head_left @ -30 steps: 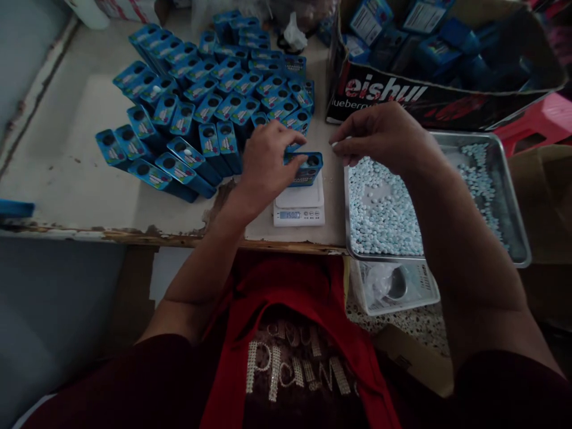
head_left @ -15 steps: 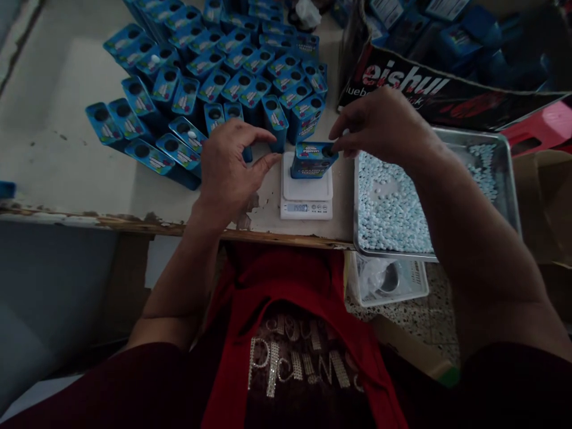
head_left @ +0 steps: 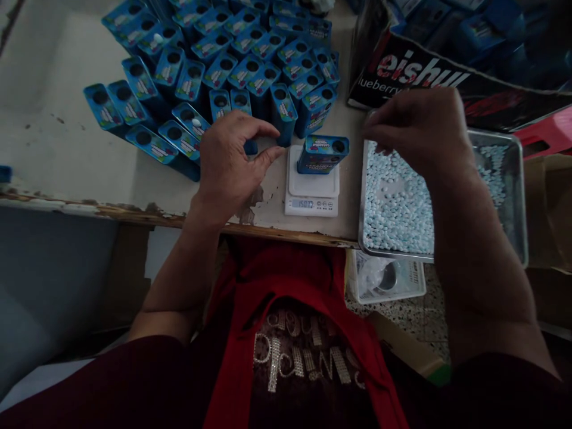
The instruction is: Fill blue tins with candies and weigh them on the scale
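Observation:
A blue tin (head_left: 322, 156) with a round hole in its top stands upright on a small white digital scale (head_left: 311, 207), whose display is lit. My left hand (head_left: 230, 161) hovers left of the scale, thumb and fingers apart with nothing between them. My right hand (head_left: 422, 128) is above the metal tray (head_left: 521, 202), right of the tin and apart from it. Its fingertips are pinched together, and whatever they may hold is hidden. Small pale blue candies (head_left: 393, 223) lie spread in the tray.
Many similar blue tins (head_left: 218, 71) stand in rows at the back left of the table (head_left: 49, 149). A black printed carton (head_left: 415, 74) holding more tins is at the back right. Below the table edge sits a white basket (head_left: 415, 283) with a plastic bag in it.
My right hand has moved right, away from the tin's hole, to above the tray. The scale's reading has risen slightly. My left hand keeps its shape beside the scale.

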{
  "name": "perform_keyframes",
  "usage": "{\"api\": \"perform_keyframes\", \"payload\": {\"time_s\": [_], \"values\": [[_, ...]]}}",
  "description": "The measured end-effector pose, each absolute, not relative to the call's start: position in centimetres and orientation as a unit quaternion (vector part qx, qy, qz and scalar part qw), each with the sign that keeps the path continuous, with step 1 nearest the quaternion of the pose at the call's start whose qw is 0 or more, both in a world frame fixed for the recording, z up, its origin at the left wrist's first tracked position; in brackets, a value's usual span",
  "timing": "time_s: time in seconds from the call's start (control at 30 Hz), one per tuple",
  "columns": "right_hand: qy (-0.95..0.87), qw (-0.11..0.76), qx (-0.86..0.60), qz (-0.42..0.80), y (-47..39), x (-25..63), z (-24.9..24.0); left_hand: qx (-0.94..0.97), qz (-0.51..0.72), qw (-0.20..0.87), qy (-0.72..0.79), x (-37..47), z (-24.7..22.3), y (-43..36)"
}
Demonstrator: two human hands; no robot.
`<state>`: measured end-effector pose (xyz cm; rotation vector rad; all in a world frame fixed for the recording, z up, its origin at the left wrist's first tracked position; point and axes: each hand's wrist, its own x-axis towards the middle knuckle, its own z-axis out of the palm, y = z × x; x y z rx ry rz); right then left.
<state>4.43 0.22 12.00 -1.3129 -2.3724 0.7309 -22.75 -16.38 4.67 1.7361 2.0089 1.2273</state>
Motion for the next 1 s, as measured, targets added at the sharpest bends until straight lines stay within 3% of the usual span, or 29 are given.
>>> {"api": "perform_keyframes", "payload": {"time_s": [0.1, 0.2, 0.33, 0.43, 0.7, 0.83, 1.0], "values": [[-0.845, 0.034, -0.508, 0.163, 0.4, 8.9, 8.8, 0.581, 0.450, 0.143, 0.663, -23.3, 4.0, -16.1], [-0.840, -0.089, -0.514, 0.148, -0.7, 13.2, 4.1, 0.579, 0.476, 0.183, 0.636, -23.8, 2.9, -15.6], [-0.865, -0.045, -0.486, 0.115, -3.3, 15.9, -0.5, 0.576, 0.473, 0.190, 0.639, -23.7, 2.0, -15.2], [-0.863, -0.051, -0.493, 0.099, -4.2, 16.0, -1.2, 0.588, 0.451, 0.170, 0.650, -23.1, 2.4, -15.3], [-0.785, -0.004, -0.589, 0.191, -1.5, 16.5, 2.2, 0.601, 0.433, 0.147, 0.656, -22.5, 3.1, -15.8], [-0.758, 0.108, -0.603, 0.224, -0.6, 15.8, 3.5, 0.621, 0.409, 0.142, 0.653, -21.7, 2.1, -14.7], [-0.784, 0.216, -0.498, 0.301, -0.3, 10.7, 6.8, 0.633, 0.395, 0.147, 0.649, -19.5, 1.1, -12.9]]}}
